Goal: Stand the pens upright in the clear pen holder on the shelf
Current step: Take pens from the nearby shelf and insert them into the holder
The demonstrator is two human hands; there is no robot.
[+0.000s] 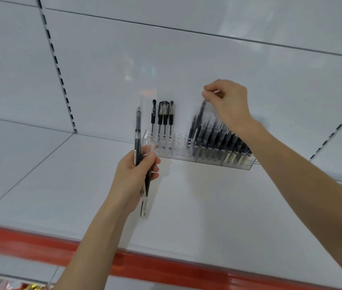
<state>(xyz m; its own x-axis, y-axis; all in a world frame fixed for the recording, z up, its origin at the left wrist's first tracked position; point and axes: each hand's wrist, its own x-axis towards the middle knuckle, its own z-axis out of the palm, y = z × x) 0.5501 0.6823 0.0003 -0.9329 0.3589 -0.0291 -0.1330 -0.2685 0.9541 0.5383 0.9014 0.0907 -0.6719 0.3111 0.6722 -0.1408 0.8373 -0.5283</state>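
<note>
The right hand (226,102) pinches a leaning pen (197,120) by its top, lower end in the holder (180,150); the left hand (133,176) grips spares (138,130).

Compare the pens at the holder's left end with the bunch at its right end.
The left pens are few; the right bunch is many, packed tight. The left pens stand straight; the right bunch leans. The right hand pinches one of the right bunch; the left pens are untouched. Both sit in the clear holder.
</note>
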